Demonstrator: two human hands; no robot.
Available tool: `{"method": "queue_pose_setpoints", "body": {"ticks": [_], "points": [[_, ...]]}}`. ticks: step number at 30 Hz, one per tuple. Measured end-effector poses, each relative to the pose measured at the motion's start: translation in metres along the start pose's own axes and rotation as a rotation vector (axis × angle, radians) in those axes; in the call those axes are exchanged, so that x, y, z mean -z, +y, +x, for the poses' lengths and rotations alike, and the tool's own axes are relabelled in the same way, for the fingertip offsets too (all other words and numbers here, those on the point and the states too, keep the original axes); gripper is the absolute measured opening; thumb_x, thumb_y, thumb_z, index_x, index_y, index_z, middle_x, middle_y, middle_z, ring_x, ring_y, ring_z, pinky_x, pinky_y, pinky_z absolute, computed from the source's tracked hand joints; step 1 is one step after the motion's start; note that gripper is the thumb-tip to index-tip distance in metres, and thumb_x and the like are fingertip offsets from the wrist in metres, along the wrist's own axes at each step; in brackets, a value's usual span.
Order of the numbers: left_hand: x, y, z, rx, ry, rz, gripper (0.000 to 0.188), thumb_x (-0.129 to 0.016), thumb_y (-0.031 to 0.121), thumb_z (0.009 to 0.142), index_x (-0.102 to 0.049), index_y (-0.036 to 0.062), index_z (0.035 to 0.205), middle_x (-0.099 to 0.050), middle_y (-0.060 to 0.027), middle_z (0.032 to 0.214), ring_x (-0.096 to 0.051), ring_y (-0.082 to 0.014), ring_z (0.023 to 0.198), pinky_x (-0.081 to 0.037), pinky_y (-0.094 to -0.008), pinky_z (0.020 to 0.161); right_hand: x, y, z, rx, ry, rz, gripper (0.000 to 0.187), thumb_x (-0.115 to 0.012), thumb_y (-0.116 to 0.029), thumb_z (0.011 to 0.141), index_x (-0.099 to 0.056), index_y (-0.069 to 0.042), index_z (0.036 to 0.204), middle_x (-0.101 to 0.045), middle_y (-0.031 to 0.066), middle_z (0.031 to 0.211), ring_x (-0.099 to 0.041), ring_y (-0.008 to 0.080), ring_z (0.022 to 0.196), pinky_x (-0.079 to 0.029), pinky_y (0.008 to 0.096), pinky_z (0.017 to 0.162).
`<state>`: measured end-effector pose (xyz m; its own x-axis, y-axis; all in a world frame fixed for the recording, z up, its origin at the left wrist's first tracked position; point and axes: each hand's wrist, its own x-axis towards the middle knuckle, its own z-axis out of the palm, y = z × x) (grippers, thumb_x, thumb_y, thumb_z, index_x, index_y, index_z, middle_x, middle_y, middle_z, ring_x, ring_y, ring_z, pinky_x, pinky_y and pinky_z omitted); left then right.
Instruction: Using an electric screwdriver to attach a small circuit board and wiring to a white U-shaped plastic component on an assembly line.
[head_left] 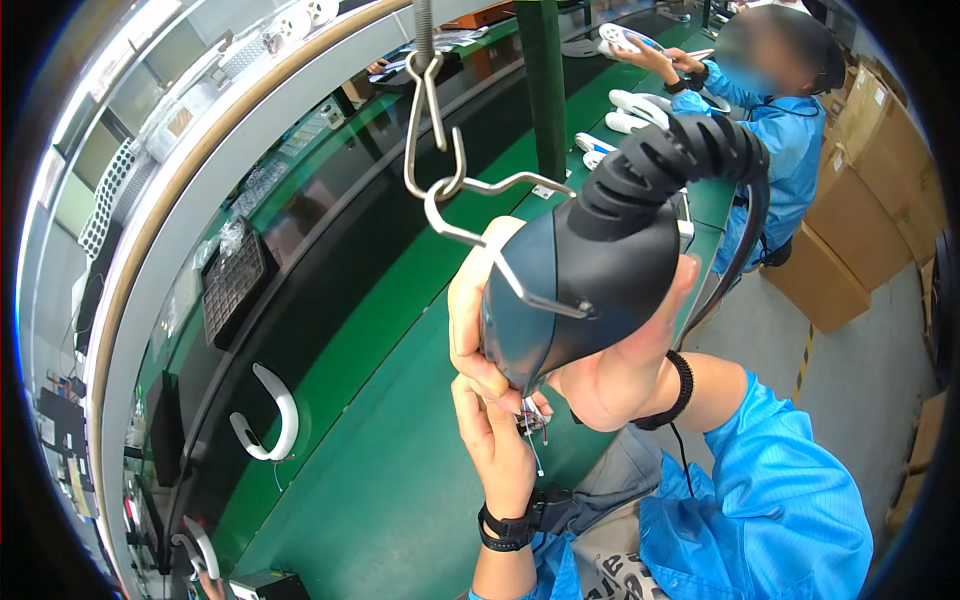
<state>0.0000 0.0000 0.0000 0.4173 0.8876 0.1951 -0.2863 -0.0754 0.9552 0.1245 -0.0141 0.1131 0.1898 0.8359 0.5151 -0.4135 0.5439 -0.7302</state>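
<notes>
I saw my right hand [610, 370] wrapped around the body of a dark grey electric screwdriver [590, 280], held up close to the camera above the green worktop [380, 480]. Its fingers were closed firmly on the tool. A ribbed black cable sleeve [680, 155] curved away from the top of the screwdriver, and a wire hanger [480, 240] on its side linked to a metal hook [430, 110] hanging from above. My left hand [495, 440] reached up beneath the tool, its fingertips pinched together at the small metal bit [533, 425] at the lower end; I could not tell whether it held anything else. Both wrists wore black straps.

On the dark conveyor belt [300, 330] to the left lay a white curved plastic part [275, 415]. Further along the worktop, another person in a blue coat [785, 130] handled a similar white part [625, 40]. Cardboard boxes [850, 240] stood on the floor at the right.
</notes>
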Motion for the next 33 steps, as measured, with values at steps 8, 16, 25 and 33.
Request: {"method": "queue_pose_setpoints", "body": {"ticks": [8, 16, 25, 33], "points": [[0.005, 0.003, 0.002, -0.049, -0.007, 0.084, 0.025, -0.045, 0.027, 0.113, -0.045, 0.0038, 0.122, -0.059, -0.0088, 0.098, -0.065, -0.0168, 0.075, -0.054, -0.0300, 0.067, -0.004, 0.003, 0.002, -0.007, -0.025, -0.019, 0.093, -0.045, -0.087, 0.090, -0.056, 0.003, 0.111, -0.058, 0.0050, 0.077, -0.050, 0.0074, 0.060, -0.042, 0.0225, 0.052], [0.014, -0.020, -0.009, 0.052, -0.003, -0.091, 0.040, -0.057, 0.013, 0.106, -0.050, -0.0030, 0.142, -0.047, -0.0069, 0.143, -0.049, -0.0181, 0.131, -0.039, -0.0317, 0.111, 0.007, 0.022, 0.004, 0.087, -0.154, -0.074, 0.078, -0.048, -0.076, 0.097, -0.055, 0.001, 0.107, -0.057, 0.0025, 0.078, -0.050, 0.0050, 0.061, -0.043, 0.0211, 0.053], [0.011, -0.019, -0.012, -0.061, -0.019, 0.064, 0.012, -0.050, 0.014, 0.110, -0.054, 0.0044, 0.116, -0.059, -0.0052, 0.118, -0.055, -0.0127, 0.108, -0.046, -0.0312, 0.098, 0.002, 0.012, -0.008, 0.072, -0.112, -0.145, 0.075, -0.043, -0.075, 0.099, -0.055, 0.000, 0.102, -0.055, 0.0008, 0.077, -0.050, 0.0062, 0.062, -0.043, 0.0228, 0.055], [0.019, -0.029, -0.013, 0.026, -0.050, -0.030, 0.041, -0.058, 0.018, 0.107, -0.049, 0.0002, 0.143, -0.055, -0.0101, 0.142, -0.053, -0.0187, 0.129, -0.042, -0.0339, 0.109, 0.002, 0.008, -0.014, 0.076, -0.103, -0.236, 0.080, -0.036, -0.079, 0.098, -0.055, -0.001, 0.095, -0.052, 0.0005, 0.075, -0.048, 0.0081, 0.064, -0.041, 0.0247, 0.055]]}}
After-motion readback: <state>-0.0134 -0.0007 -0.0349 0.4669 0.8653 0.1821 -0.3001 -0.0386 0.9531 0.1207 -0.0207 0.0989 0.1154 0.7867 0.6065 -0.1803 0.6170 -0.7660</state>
